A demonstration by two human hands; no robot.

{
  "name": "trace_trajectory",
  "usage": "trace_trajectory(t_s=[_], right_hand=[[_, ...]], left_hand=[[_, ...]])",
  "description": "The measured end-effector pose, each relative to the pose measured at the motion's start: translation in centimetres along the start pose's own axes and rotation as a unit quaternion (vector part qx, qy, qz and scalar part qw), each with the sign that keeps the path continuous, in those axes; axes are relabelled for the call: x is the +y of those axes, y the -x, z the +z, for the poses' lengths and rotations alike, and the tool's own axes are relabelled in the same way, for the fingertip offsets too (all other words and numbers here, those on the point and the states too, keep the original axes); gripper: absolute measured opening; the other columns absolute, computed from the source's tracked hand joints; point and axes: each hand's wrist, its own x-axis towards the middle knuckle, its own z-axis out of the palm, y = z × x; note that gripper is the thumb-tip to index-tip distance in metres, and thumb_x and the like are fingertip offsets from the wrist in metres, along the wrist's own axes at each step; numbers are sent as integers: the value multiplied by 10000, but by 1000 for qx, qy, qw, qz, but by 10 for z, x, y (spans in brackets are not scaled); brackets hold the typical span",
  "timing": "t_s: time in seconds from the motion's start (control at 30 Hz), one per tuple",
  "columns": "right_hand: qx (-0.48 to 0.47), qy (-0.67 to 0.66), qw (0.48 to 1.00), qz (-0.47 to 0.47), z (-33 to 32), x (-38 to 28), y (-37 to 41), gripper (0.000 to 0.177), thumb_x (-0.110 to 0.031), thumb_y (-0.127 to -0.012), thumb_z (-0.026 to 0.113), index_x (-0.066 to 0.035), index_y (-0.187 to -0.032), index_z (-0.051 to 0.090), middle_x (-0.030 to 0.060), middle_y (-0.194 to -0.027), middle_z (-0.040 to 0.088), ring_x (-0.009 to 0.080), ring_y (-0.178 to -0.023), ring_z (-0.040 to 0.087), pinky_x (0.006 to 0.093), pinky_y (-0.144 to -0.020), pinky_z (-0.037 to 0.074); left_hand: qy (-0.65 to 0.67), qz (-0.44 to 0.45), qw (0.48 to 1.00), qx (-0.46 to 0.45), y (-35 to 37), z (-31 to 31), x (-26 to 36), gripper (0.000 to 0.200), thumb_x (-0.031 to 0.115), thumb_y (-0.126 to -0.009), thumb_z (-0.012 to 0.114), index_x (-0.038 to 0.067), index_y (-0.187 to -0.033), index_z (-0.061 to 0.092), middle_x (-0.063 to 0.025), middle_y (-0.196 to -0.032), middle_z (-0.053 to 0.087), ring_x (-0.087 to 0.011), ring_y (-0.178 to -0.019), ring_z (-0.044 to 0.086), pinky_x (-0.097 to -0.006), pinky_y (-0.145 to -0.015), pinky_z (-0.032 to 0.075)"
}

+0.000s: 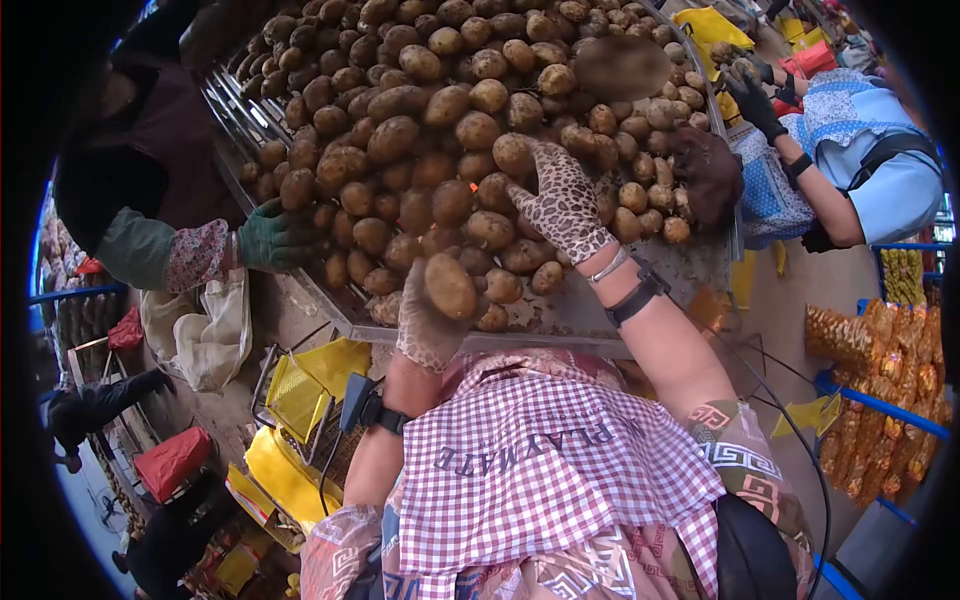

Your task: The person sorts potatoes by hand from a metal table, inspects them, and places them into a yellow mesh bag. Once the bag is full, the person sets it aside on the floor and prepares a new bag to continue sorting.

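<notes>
My left hand [428, 325], in a leopard-print glove, holds a large oval potato [450, 285] above the near edge of the pile. In a matching glove, my right hand [565, 200] reaches over the heap, its fingers curled around another potato [513, 155]. Both hands are over a metal sorting table [560, 320] heaped with earth-dusted potatoes [395, 140]. Smaller potatoes [632, 197] lie to the right of my right hand.
A co-worker's green-gloved hand [275, 237] touches the pile's left side. Another person's dark-gloved hand [750, 95] is beyond the right edge. Yellow crates [320, 375] and a white sack [205, 335] stand at left. Filled orange net bags [880, 380] are stacked at right.
</notes>
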Motion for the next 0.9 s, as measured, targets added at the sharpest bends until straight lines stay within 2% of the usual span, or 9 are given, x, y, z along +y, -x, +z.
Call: trace_trajectory(t_s=[0.17,0.27,0.3,0.33,0.37,0.43,0.53,0.7,0.9], right_hand=[[-36,1,999,3,32,25,-32,668,-298,-784,729,-70,-1349,454,231,-1361,429,366,-1261,434,424,-1057,372],[-40,-166,979,111,10,9,-29,594,-285,-787,731,-70,-1291,502,192,-1229,572,332,-1178,532,403,-1015,416],[-67,-222,966,113,2,1,-17,540,-278,-809,714,-60,-1263,519,181,-1170,614,318,-1132,569,388,-987,437],[-50,-253,966,34,12,0,-1,523,-277,-839,686,-51,-1275,505,189,-1188,605,313,-1158,556,386,-991,434],[-100,-259,960,41,-2,-23,18,560,-297,-854,673,-52,-1317,476,204,-1235,577,327,-1179,540,401,-1004,423],[-142,-178,970,-85,-1,-38,57,647,-345,-848,672,-69,-1382,432,224,-1331,502,340,-1204,515,415,-1022,404],[-20,-155,987,-46,-19,-20,102,515,-263,-823,690,-63,-1274,541,183,-1261,559,316,-1161,541,403,-998,425],[88,-72,954,277,-38,60,169,416,-134,-787,699,-41,-1179,594,171,-1169,605,316,-1026,600,393,-894,489],[-8,122,970,211,-19,47,111,631,-235,-786,703,-84,-1346,454,209,-1354,449,368,-1134,547,435,-956,463]], left_hand=[[-2,-5,1000,26,-5,10,4,502,531,-886,558,118,-1172,576,-88,-1138,626,-229,-1028,581,-470,-905,465],[-41,9,999,-4,-11,13,7,498,523,-904,540,113,-1184,581,-93,-1131,641,-249,-1006,603,-471,-904,475],[225,-112,968,2,-10,25,13,511,524,-908,533,113,-1211,567,-108,-1179,617,-251,-1006,606,-466,-887,487],[474,-224,851,17,-10,28,14,525,524,-912,525,113,-1238,553,-122,-1226,594,-253,-1007,609,-460,-871,498],[477,-241,844,33,-8,18,7,525,524,-912,525,113,-1238,553,-122,-1226,594,-253,-1007,609,-460,-871,498],[347,-204,913,-57,-4,-5,2,541,528,-915,511,124,-1274,518,-127,-1291,530,-240,-964,573,-415,-802,500],[137,-119,960,-215,4,-31,1,568,535,-918,490,141,-1327,466,-134,-1387,434,-220,-899,519,-347,-700,504],[124,-90,969,-192,21,-33,7,545,524,-909,502,117,-1270,491,-115,-1205,507,-214,-865,499,-334,-673,497],[82,-33,984,-152,14,-29,19,657,592,-875,494,103,-1313,465,-129,-1280,508,-277,-1070,523,-442,-829,525]])
